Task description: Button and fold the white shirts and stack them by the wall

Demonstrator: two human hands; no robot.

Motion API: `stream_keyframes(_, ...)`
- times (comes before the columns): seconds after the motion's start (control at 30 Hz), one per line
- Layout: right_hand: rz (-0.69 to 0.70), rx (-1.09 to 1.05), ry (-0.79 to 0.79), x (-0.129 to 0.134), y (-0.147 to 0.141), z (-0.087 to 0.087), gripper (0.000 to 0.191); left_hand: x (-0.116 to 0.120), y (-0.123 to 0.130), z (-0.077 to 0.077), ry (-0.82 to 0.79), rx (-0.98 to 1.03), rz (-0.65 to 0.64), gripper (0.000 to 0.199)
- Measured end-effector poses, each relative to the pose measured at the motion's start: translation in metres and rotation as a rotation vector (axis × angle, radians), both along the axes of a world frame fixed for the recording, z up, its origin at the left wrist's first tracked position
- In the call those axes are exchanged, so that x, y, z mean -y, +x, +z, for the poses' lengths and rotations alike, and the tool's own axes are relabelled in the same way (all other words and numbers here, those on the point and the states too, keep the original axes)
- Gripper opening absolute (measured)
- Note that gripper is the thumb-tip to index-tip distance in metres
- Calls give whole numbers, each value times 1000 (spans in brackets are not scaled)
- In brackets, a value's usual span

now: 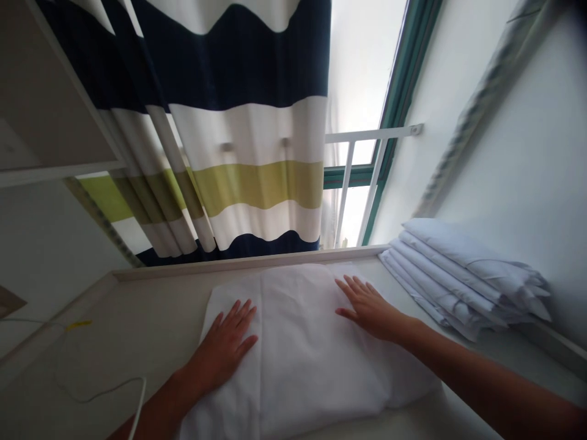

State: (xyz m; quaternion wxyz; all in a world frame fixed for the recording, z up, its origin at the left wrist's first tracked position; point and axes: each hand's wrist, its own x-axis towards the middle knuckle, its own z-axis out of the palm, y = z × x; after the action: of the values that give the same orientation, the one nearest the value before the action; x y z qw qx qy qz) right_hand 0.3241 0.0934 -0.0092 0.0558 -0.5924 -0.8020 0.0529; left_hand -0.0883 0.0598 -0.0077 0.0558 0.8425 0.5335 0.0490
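A white cloth [307, 342], partly folded, lies spread on a pale flat surface [151, 311]. My left hand [224, 342] rests on the cloth's left part, fingers spread and palm down. On its upper right part lies my right hand [369, 305], also flat with the fingers apart. Neither hand grips anything. To the right of my right hand, a stack of folded white cloths [458, 275] sits against the wall.
A striped curtain [252, 134] hangs behind the surface, beside a green-framed window [394, 91] with a white railing [371, 134]. A raised edge [257, 263] runs along the back. A thin white cable [140, 403] and a yellow tie [79, 325] are at left.
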Motion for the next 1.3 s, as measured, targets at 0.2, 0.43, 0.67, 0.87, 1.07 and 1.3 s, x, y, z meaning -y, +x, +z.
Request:
stream_keyframes(0.2,-77,88,49,20,25,-37,85,8,-26,-17,-66,-48,94,70)
stream_keyframes(0.43,-39,94,255,49,-18,-13,81,33,22,14,-27,-99,111,69)
stream_keyframes(0.67,1,13,136,85,-16,-43,80,69,27,-4,-61,-96,-4,68)
stream_keyframes(0.87,-21,-11,235,112,12,-74,75,95,3,-21,72,-131,-71,67)
stream_keyframes(1.07,8,-13,270,152,3,-68,77,131,-13,-16,78,-155,-132,70)
stream_keyframes(1.3,18,-126,124,74,-91,20,77,38,83,47,130,16,-54,51)
